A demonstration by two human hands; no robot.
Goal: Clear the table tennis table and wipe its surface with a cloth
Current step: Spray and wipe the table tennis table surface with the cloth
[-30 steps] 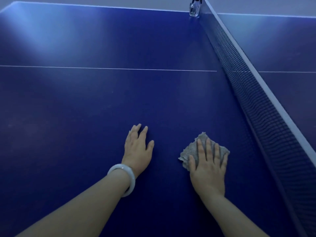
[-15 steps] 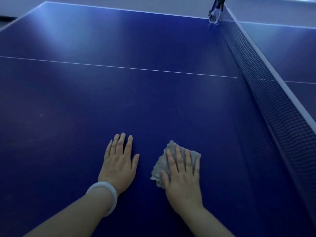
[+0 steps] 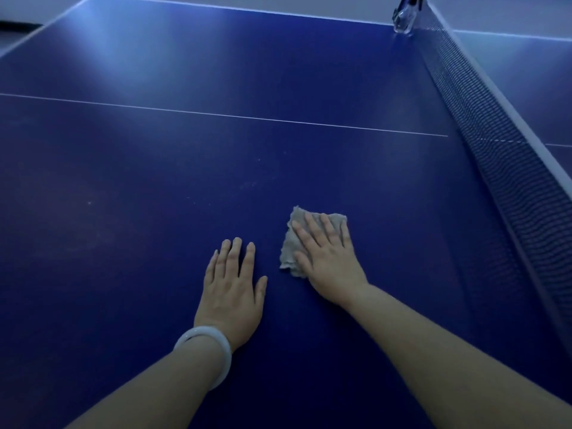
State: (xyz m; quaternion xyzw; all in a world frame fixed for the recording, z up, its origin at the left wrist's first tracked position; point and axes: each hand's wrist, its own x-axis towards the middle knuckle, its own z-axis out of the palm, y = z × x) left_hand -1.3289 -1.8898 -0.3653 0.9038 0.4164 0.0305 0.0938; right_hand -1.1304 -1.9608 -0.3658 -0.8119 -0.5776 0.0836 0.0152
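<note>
Our right hand [image 3: 329, 258] pressed flat, fingers straight, on the grey cloth [image 3: 297, 243]; our left hand [image 3: 230, 289], wearing a pale bangle [image 3: 205, 351], lay open just beside it on the blue table [image 3: 154, 181]. The net [image 3: 501, 150] ran along the right, clamped at its post [image 3: 405, 15]. Beyond the far edge the room was dim.

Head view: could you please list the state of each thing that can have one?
Grey cloth: crumpled flat on the table, under the right hand.
Right hand: fingers straight, pressing the cloth.
Left hand: flat, resting on the bare surface.
Table tennis table: faint specks ahead of the hands.
Net: upright, taut.
White bangle: on the left wrist.
</note>
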